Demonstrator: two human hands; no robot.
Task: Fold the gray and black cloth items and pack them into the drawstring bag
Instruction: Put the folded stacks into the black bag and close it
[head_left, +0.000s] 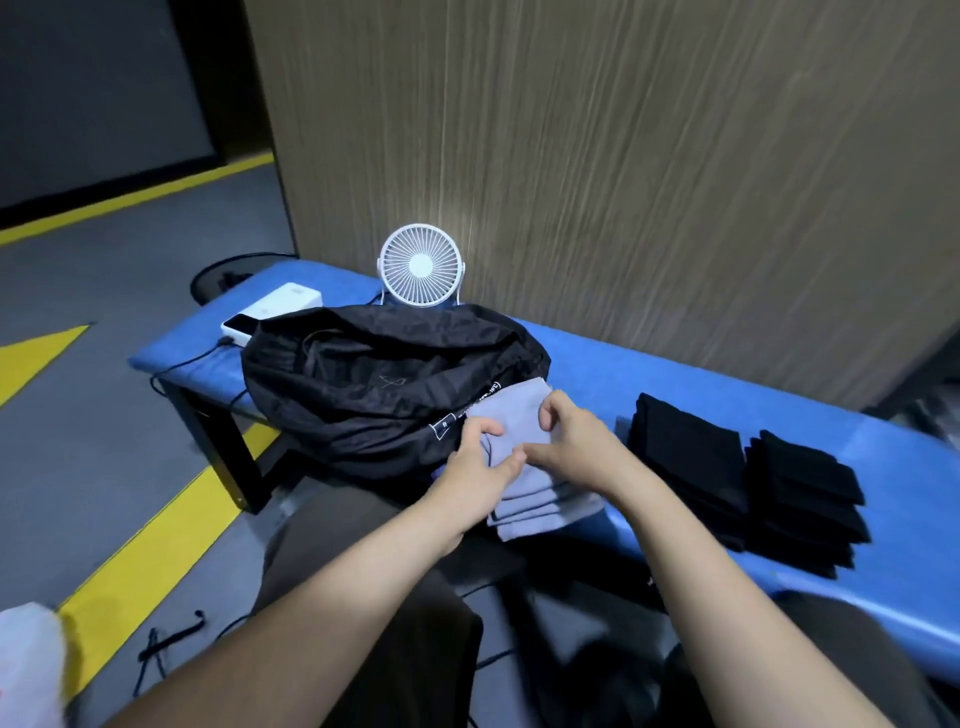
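Both hands, left hand (480, 457) and right hand (569, 444), pinch the top gray cloth (511, 415) beside the drawstring bag (374, 384); a tug could topple the gray stack (545, 506) beneath.

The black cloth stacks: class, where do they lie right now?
In the head view, the black cloth stacks lie on the blue bench, right of both hands and the gray cloths.

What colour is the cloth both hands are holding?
Light gray cloth, clearest in the head view, beside the black bag.

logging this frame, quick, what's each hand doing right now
Left hand: pinching the top gray cloth.
Right hand: fingers curled on the same gray cloth.
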